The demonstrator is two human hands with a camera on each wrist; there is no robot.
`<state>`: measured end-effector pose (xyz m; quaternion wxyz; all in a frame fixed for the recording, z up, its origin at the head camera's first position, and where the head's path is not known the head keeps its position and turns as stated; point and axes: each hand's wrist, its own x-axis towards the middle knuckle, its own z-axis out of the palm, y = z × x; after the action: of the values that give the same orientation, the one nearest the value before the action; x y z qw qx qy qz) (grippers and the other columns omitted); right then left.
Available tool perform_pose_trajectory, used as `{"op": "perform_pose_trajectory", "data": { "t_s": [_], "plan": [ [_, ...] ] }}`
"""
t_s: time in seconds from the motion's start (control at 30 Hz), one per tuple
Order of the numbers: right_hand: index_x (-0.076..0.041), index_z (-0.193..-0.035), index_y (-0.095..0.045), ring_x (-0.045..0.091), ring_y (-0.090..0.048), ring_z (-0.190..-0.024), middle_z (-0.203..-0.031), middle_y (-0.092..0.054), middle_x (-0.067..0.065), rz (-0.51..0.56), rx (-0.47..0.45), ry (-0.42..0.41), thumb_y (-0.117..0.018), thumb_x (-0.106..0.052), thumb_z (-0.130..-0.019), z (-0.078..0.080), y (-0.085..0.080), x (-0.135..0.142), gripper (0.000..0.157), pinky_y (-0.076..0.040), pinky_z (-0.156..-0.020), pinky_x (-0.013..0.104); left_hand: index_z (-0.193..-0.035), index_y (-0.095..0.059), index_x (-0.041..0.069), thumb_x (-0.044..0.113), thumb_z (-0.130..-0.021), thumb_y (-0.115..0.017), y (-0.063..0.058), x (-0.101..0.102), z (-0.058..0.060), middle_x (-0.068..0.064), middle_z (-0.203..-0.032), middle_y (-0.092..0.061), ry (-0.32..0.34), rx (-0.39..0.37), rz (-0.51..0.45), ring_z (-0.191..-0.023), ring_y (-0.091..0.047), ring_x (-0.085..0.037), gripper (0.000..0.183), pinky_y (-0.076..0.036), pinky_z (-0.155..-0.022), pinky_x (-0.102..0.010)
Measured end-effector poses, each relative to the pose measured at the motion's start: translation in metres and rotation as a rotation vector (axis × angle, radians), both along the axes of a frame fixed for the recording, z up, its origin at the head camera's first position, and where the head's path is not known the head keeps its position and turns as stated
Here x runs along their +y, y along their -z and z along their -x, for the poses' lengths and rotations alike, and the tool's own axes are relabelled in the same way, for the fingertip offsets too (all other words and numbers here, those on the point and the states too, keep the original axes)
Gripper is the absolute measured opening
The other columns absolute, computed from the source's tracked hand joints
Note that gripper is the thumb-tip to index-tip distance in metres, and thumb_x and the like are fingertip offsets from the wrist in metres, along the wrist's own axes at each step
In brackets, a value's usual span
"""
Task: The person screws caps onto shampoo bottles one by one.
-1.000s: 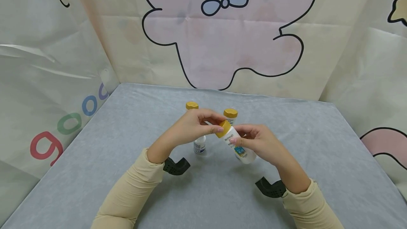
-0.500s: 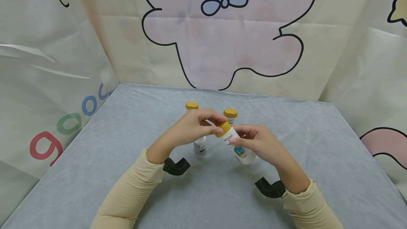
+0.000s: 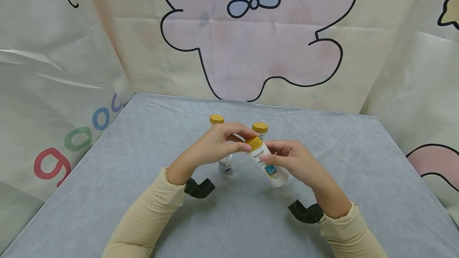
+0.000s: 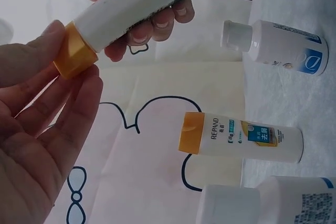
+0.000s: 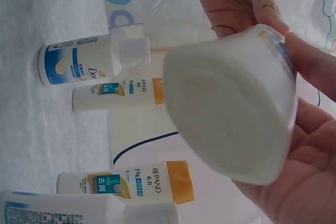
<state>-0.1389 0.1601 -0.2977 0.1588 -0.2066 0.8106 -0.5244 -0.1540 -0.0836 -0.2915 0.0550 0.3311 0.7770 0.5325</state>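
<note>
A white shampoo bottle (image 3: 267, 165) with a yellow cap (image 3: 254, 143) is held tilted above the table, cap end up and to the left. My left hand (image 3: 215, 144) pinches that cap between thumb and fingers. Around the bottle's body my right hand (image 3: 294, 160) keeps its grip, thumb on the labelled front. The left wrist view shows the cap (image 4: 74, 53) seated on the bottle, with the left thumb and fingertips on its sides. In the right wrist view the pale bottle base (image 5: 226, 103) faces the camera and covers part of both hands.
Behind the hands stand two yellow-capped bottles, one at left (image 3: 216, 119) and one at right (image 3: 260, 127). White-capped bottles (image 5: 79, 61) (image 4: 286, 45) stand nearer; one shows below the left hand (image 3: 224, 164). Grey cloth (image 3: 229, 222) covers the table, with printed curtains (image 3: 143, 63) around it.
The held bottle's lower end has dipped slightly, and its cap has shifted a little within the left fingers. Both hands stay almost in place, and the standing bottles have not moved.
</note>
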Motion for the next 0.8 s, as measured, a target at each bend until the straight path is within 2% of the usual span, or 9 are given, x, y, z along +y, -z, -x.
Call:
{"op": "perform_pose_trajectory", "data": {
  "t_s": [0.17, 0.3, 0.43, 0.53, 0.67, 0.8],
  "plan": [
    [0.000, -0.126, -0.065, 0.015, -0.066, -0.087, -0.098, -0.072, 0.001, 0.002, -0.012, 0.002, -0.068, -0.022, -0.095, 0.0003, 0.0008, 0.0003, 0.038, -0.055, -0.077, 0.033, -0.127, -0.066, 0.005, 0.010, -0.091, -0.072, -0.0005, 0.0002, -0.0003, -0.008, -0.123, -0.068, -0.002, -0.008, 0.011, -0.110, -0.063, -0.017, 0.036, -0.057, -0.092, -0.033],
    [0.001, -0.124, -0.066, 0.014, -0.066, -0.086, -0.096, -0.072, -0.001, 0.014, -0.013, -0.003, -0.068, -0.022, -0.094, -0.0002, 0.0007, 0.0006, 0.038, -0.055, -0.077, 0.033, -0.124, -0.067, 0.004, 0.009, -0.092, -0.070, 0.0012, 0.0015, 0.0002, -0.009, -0.122, -0.069, 0.009, 0.006, -0.002, -0.109, -0.063, -0.016, 0.033, -0.056, -0.093, -0.033],
    [0.008, -0.124, -0.063, 0.011, -0.066, -0.086, -0.093, -0.072, -0.007, 0.059, -0.020, -0.045, -0.066, -0.019, -0.096, -0.0007, -0.0006, 0.0023, 0.039, -0.055, -0.076, 0.030, -0.121, -0.068, 0.002, 0.008, -0.092, -0.070, 0.0012, 0.0022, -0.0002, -0.010, -0.121, -0.070, 0.027, 0.044, -0.021, -0.109, -0.063, -0.017, 0.030, -0.055, -0.095, -0.031],
    [0.012, -0.126, -0.060, 0.009, -0.065, -0.087, -0.094, -0.072, -0.011, 0.092, -0.034, -0.069, -0.064, -0.019, -0.097, -0.0010, -0.0016, 0.0032, 0.042, -0.055, -0.078, 0.028, -0.122, -0.068, 0.002, 0.008, -0.092, -0.070, -0.0001, 0.0024, -0.0012, -0.010, -0.122, -0.069, 0.024, 0.033, -0.029, -0.110, -0.063, -0.017, 0.031, -0.055, -0.095, -0.029],
    [0.012, -0.128, -0.059, 0.009, -0.066, -0.089, -0.095, -0.073, -0.012, 0.101, -0.050, -0.046, -0.066, -0.022, -0.097, -0.0016, -0.0032, 0.0033, 0.046, -0.055, -0.080, 0.029, -0.125, -0.066, 0.002, 0.007, -0.093, -0.068, -0.0008, 0.0032, -0.0025, -0.011, -0.124, -0.068, 0.025, 0.014, -0.042, -0.113, -0.062, -0.019, 0.032, -0.056, -0.094, -0.029],
    [0.012, -0.126, -0.060, 0.009, -0.066, -0.089, -0.096, -0.073, -0.011, 0.118, -0.054, -0.046, -0.066, -0.020, -0.096, -0.0016, -0.0029, 0.0044, 0.044, -0.055, -0.080, 0.029, -0.123, -0.065, -0.003, 0.003, -0.093, -0.066, 0.0016, 0.0054, -0.0022, -0.017, -0.123, -0.066, 0.060, 0.054, -0.090, -0.112, -0.062, -0.023, 0.030, -0.055, -0.096, -0.032]
  ]
}}
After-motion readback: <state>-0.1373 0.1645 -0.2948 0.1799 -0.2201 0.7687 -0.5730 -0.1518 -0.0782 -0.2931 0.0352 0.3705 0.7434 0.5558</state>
